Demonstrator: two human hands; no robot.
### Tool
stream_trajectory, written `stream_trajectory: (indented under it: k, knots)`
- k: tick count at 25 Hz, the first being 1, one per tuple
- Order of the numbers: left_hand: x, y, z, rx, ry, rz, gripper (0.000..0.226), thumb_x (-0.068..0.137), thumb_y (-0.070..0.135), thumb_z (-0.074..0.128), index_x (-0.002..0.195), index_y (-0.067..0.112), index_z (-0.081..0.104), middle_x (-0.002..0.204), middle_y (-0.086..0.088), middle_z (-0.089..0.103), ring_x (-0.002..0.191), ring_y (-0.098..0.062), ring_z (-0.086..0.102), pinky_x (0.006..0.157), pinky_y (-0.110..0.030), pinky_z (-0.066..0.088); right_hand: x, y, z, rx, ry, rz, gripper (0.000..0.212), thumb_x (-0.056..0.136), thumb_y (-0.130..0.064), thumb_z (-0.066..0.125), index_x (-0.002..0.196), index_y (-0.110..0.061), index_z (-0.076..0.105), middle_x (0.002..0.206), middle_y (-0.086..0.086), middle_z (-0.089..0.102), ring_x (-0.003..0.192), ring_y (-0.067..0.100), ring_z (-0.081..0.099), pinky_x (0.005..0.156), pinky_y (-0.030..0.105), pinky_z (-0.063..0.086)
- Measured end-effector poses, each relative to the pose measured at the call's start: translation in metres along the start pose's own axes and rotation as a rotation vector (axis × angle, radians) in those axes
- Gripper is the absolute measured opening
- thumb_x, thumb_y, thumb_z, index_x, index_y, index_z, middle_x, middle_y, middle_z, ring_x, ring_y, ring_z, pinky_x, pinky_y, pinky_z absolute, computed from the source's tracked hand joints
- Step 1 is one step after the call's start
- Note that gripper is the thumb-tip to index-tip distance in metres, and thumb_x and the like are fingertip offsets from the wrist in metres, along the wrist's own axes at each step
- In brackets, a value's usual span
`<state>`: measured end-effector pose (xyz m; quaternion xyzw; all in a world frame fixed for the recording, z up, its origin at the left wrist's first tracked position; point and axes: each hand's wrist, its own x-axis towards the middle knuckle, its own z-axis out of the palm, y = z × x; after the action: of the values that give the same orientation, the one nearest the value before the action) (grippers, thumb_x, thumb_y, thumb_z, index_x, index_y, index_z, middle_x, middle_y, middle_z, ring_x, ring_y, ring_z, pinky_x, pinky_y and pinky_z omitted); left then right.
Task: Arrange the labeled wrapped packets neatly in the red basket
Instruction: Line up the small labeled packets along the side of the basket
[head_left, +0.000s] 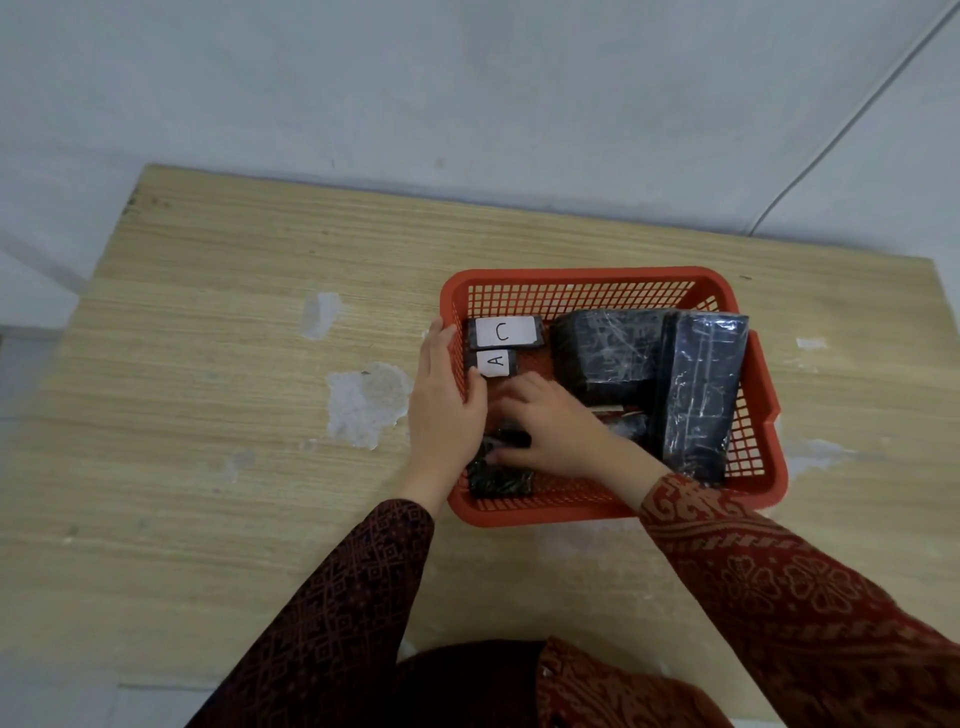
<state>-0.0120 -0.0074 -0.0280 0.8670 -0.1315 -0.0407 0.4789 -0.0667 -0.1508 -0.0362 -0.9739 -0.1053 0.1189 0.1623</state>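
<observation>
Five black film-wrapped packets can be counted inside the red basket (613, 283), which sits right of centre in the frame on a wooden table (218, 322). Two carry visible paper labels: the packet marked C (506, 332) lies flat in the basket's upper-left corner, and the packet marked A (497, 362) lies just below it, touching or very nearly so. Both have their long axes running left to right. A large wrapped block (605, 353) occupies the upper middle, and a long packet (701, 395) stands tilted against the right wall, its long axis running top to bottom.

The item in hand is a small dark packet (498, 478) at the basket's lower-left corner, label not visible. The right hand (550, 426) lies flat over it, fingers extended leftward and loosely spread, fingertips pressing on its upper part; no pinch is evident. The left hand (449, 400) rests over the basket's left rim, fingers together and pointing up the frame, thumb inside near the A packet.

Judgement: the packet lies directly under the right fingers, so the right hand is nearer. It needs squaring below A, in column with the two labelled packets. Whether other items lie under the right wrist cannot be told.
</observation>
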Motion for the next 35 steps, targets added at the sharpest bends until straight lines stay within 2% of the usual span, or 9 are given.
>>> stream_trajectory:
  k: [2, 5, 8, 12, 16, 19, 22, 27, 35]
  knots:
    - [-0.001, -0.001, 0.0, -0.008, -0.002, 0.004, 0.049, 0.093, 0.014, 0.05, 0.14, 0.011, 0.037, 0.155, -0.005, 0.03, 0.143, -0.017, 0.028, 0.107, -0.018, 0.025, -0.016, -0.003, 0.01, -0.074, -0.143, 0.022, 0.066, 0.076, -0.053, 0.064, 0.13, -0.018, 0.049, 0.141, 0.012, 0.041, 0.134, 0.03, 0.03, 0.107, 0.048, 0.033]
    - [-0.001, -0.001, 0.0, 0.01, -0.004, 0.011, 0.048, 0.093, 0.015, 0.049, 0.14, 0.012, 0.037, 0.155, -0.005, 0.03, 0.142, -0.016, 0.028, 0.107, -0.017, 0.024, -0.022, -0.005, 0.014, -0.01, -0.117, 0.045, 0.065, 0.074, -0.039, 0.073, 0.131, -0.018, 0.048, 0.151, 0.014, 0.029, 0.143, 0.032, 0.014, 0.114, 0.051, 0.022]
    - [-0.001, 0.0, 0.0, -0.016, -0.002, 0.007, 0.045, 0.095, 0.017, 0.047, 0.139, 0.012, 0.038, 0.154, -0.005, 0.032, 0.142, -0.016, 0.03, 0.108, -0.02, 0.024, -0.023, -0.009, 0.003, 0.222, -0.043, 0.109, 0.054, 0.074, -0.029, 0.076, 0.119, -0.011, 0.052, 0.145, 0.011, 0.039, 0.142, 0.027, 0.023, 0.116, 0.047, 0.025]
    - [-0.003, 0.002, -0.001, -0.114, 0.015, -0.021, 0.04, 0.1, 0.028, 0.038, 0.138, 0.015, 0.041, 0.153, -0.002, 0.035, 0.14, -0.013, 0.032, 0.108, -0.021, 0.025, -0.037, -0.009, -0.024, 0.751, 0.16, 0.393, 0.034, 0.082, -0.02, 0.071, 0.11, -0.017, 0.053, 0.11, -0.002, 0.062, 0.106, 0.015, 0.058, 0.09, 0.031, 0.05]
    - [-0.003, 0.002, -0.001, -0.108, 0.014, -0.016, 0.04, 0.1, 0.026, 0.04, 0.138, 0.015, 0.04, 0.152, -0.002, 0.035, 0.139, -0.013, 0.033, 0.109, -0.023, 0.027, -0.046, 0.006, -0.046, 1.238, 0.207, 0.611, 0.034, 0.091, -0.024, 0.059, 0.122, -0.015, 0.048, 0.12, 0.008, 0.061, 0.108, 0.021, 0.061, 0.091, 0.037, 0.051]
    - [-0.003, 0.0, -0.001, -0.109, 0.008, -0.01, 0.042, 0.098, 0.021, 0.044, 0.139, 0.014, 0.04, 0.152, -0.002, 0.035, 0.14, -0.015, 0.032, 0.114, -0.03, 0.029, -0.05, 0.006, -0.058, 1.431, 0.123, 0.66, 0.051, 0.087, -0.034, 0.062, 0.13, -0.022, 0.037, 0.11, 0.005, 0.058, 0.093, 0.018, 0.059, 0.074, 0.033, 0.045]
    - [-0.003, 0.001, -0.001, -0.104, 0.008, -0.001, 0.044, 0.096, 0.017, 0.046, 0.139, 0.013, 0.039, 0.152, -0.003, 0.035, 0.141, -0.016, 0.031, 0.115, -0.033, 0.029, -0.053, 0.009, -0.062, 1.456, 0.055, 0.655, 0.08, 0.067, -0.033, 0.081, 0.129, -0.028, 0.031, 0.085, 0.004, 0.05, 0.069, 0.016, 0.045, 0.059, 0.03, 0.035]
    - [-0.004, 0.003, -0.002, -0.098, 0.002, -0.007, 0.045, 0.095, 0.015, 0.047, 0.139, 0.013, 0.039, 0.153, -0.003, 0.034, 0.141, -0.016, 0.03, 0.114, -0.03, 0.027, -0.049, 0.005, -0.07, 1.589, 0.285, 0.66, 0.025, 0.093, -0.022, 0.053, 0.115, -0.01, 0.052, 0.097, 0.005, 0.059, 0.086, 0.018, 0.058, 0.068, 0.028, 0.048]
    - [-0.005, 0.003, -0.002, -0.116, 0.003, 0.0, 0.045, 0.094, 0.013, 0.047, 0.139, 0.015, 0.039, 0.152, -0.003, 0.035, 0.14, -0.015, 0.031, 0.114, -0.03, 0.027, -0.052, 0.022, -0.091, 1.352, 0.318, 0.549, 0.016, 0.092, -0.023, 0.056, 0.107, -0.016, 0.058, 0.104, 0.009, 0.065, 0.093, 0.022, 0.066, 0.068, 0.027, 0.06]
